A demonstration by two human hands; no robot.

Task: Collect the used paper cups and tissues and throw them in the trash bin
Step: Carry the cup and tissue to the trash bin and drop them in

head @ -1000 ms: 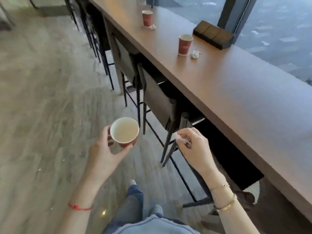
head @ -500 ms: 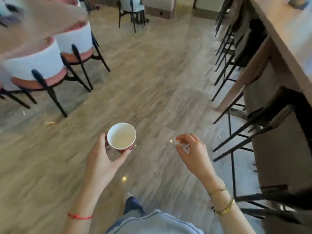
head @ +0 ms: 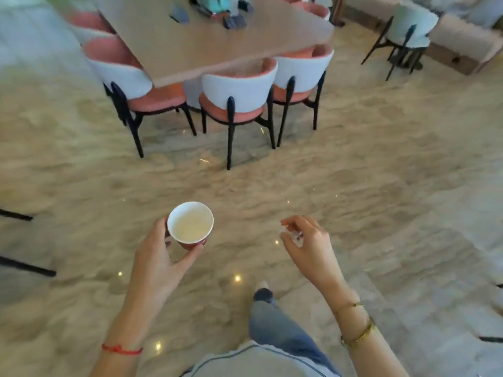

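bright, soft daylight; glare specks on the glossy floor (head: 381, 186); motion blur, perhaps worst at edges.

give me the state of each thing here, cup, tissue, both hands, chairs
paper cup: upright, held off the floor, looks empty
tissue: crumpled, pinched in fingertips
left hand: grips the paper cup
right hand: pinches the tissue
chairs: upright, pushed in at the table
trash bin: not in view

dining table and chairs standing on a pale stone floor

a wooden table (head: 217, 47) is sitting at the top, with pink and white chairs (head: 236, 96) tucked against it; another pale chair (head: 408, 31) is standing apart at the upper right, and small lights are glinting on the floor (head: 381, 186).
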